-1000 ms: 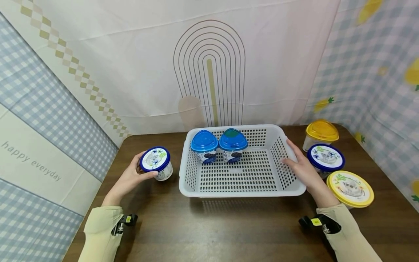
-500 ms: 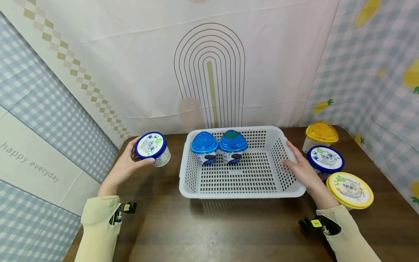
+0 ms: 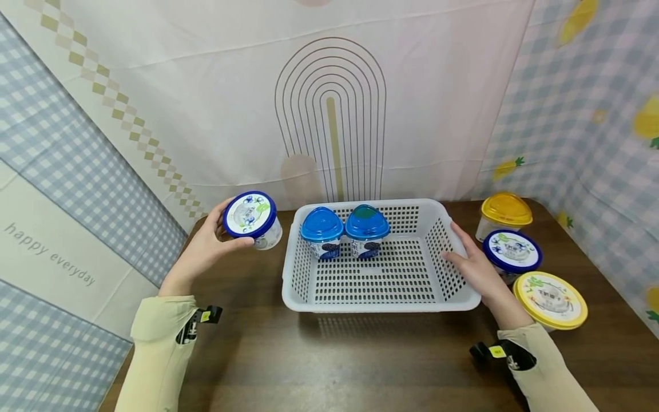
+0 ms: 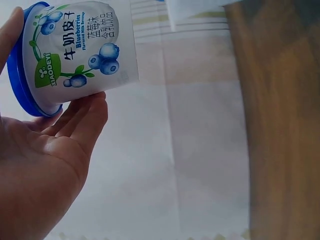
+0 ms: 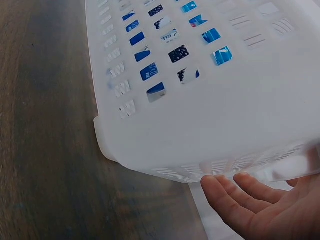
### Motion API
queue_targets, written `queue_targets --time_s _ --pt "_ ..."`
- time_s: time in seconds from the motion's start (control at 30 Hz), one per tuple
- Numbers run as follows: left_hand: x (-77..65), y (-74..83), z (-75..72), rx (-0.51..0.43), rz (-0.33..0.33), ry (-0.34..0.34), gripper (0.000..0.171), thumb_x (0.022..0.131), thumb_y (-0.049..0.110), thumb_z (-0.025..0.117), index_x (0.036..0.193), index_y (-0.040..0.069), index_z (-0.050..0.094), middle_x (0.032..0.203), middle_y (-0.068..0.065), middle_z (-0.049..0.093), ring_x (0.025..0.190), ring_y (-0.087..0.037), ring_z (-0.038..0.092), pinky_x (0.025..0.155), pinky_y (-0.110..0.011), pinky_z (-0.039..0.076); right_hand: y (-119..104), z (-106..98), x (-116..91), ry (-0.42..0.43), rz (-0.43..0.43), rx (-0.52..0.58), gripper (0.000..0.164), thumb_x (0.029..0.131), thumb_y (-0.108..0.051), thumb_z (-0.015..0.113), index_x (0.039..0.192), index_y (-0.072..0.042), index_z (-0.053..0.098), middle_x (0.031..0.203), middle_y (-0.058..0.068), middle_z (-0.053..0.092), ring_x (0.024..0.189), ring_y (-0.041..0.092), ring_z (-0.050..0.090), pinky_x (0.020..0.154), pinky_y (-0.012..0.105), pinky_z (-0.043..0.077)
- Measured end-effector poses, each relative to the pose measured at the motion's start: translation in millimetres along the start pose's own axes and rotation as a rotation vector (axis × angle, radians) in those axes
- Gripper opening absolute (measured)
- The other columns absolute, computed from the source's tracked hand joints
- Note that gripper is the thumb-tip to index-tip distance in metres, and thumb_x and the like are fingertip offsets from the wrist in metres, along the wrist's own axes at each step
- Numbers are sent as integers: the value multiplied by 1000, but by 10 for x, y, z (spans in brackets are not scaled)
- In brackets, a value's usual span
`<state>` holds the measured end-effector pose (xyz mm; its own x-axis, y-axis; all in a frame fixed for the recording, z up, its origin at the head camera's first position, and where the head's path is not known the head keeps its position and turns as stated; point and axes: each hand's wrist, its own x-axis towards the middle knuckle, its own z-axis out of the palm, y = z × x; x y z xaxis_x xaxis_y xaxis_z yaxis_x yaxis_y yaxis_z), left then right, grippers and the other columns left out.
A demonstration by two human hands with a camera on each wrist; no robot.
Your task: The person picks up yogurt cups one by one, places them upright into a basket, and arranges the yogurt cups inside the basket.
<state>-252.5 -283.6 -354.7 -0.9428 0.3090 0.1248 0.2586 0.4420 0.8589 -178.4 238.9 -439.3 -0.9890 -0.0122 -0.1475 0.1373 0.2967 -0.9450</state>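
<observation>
My left hand [image 3: 203,247] grips a blue-lidded blueberry milk cup [image 3: 251,215], holding it above the table, left of the basket. The left wrist view shows blueberries and lettering on the cup's side, with my fingers [image 4: 90,117] along it. A white perforated plastic basket [image 3: 381,307] stands in the middle. My right hand [image 3: 479,272] holds its right end, thumb on the inner side and fingers outside. Two cups with bright blue domed lids, a left one [image 3: 322,226] and a right one [image 3: 366,226], stand side by side at the basket's back left.
Right of the basket stand a cup with an orange domed lid [image 3: 506,210], a blue-lidded tub [image 3: 512,250] and a larger yellow-lidded tub [image 3: 551,300], close to my right forearm. A printed cloth [image 3: 226,114] hangs behind the brown wooden table [image 3: 329,366].
My left hand has lifted the blueberry milk cup off the table, moving up and away, then slightly right toward the basket. The right hand and basket stay put.
</observation>
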Motion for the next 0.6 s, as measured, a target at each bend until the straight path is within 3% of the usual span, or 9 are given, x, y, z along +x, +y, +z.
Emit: queue_targets --time_s 0.27,0.6 --pt "112 308 51 14 56 -40 99 86 24 83 161 22 18 156 -8 34 141 -27 38 105 -35 42 11 2 -2 5 1 1 79 106 -23 47 161 -38 -8 164 26 11 131 56 42 80 58 56" --pt "287 636 174 5 130 -57 98 82 24 86 159 24 24 154 -4 36 139 -24 39 110 -47 39 6 -5 -5 4 1 -1 78 106 -24 47 160 -41 -7 164 26 11 130 57 43 78 58 57"
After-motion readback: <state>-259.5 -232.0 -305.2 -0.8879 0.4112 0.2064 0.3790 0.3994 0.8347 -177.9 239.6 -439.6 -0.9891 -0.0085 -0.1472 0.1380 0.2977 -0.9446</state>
